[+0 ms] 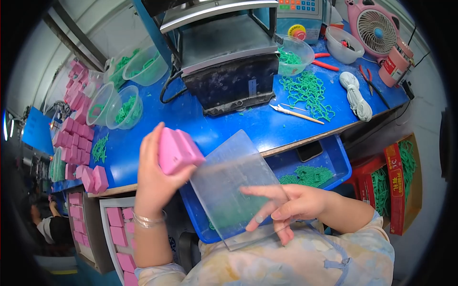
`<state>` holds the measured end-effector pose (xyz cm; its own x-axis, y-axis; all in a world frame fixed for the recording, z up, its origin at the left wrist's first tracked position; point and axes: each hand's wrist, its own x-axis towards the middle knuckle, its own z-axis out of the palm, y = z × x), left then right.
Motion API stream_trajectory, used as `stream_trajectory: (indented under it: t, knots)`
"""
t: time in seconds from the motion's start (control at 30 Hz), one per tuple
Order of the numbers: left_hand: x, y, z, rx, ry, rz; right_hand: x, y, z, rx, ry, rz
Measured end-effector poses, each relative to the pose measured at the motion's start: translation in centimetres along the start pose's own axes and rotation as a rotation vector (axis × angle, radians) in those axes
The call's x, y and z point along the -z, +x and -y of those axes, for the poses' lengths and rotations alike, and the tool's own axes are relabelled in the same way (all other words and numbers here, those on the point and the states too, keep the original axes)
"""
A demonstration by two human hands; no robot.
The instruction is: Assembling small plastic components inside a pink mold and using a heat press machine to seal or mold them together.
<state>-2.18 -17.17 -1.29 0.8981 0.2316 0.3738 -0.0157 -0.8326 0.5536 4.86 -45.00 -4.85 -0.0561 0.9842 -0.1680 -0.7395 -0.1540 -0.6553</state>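
My left hand (155, 174) is closed around a pink block (177, 151), which looks like two slabs set face to face with a seam between them. It is raised over the near edge of the blue table (229, 138). A clear, scuffed plastic board (234, 178) slants across the blue tray (341, 174) in front of me. Over the board's lower right part is my right hand (286, 207), fingers spread and stretched out, a ring on one of them. I cannot tell whether its fingers press on the board. Green stringy pieces (310, 176) lie in the tray.
A black press-like machine (229, 71) stands at the table's back. Green pieces (310, 93), a brush (298, 114), a white cord bundle (355, 97) and red-handled pliers (327, 62) lie right. Plastic tubs (125, 107) and stacked pink blocks (74, 138) stand left.
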Motion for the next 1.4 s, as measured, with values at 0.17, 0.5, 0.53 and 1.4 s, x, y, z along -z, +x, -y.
stream_trajectory:
  t: [0.17,0.5,0.53,1.4]
  knots:
    - [-0.8,-1.1,2.5,0.047,-0.403,-0.257,1.0,0.4,-0.6,0.035,-0.006,-0.042]
    - [-3.2,-3.4,-3.3,-0.677,0.11,-0.207,2.3,2.0,-3.9,0.111,-0.408,-0.015]
    - [-3.4,-3.4,-3.3,-0.732,0.106,-0.251,2.3,1.9,-4.1,0.147,-0.427,-0.039]
    - [-3.0,-0.9,6.5,0.201,0.262,0.019,-4.7,-1.9,8.3,0.384,0.216,0.07]
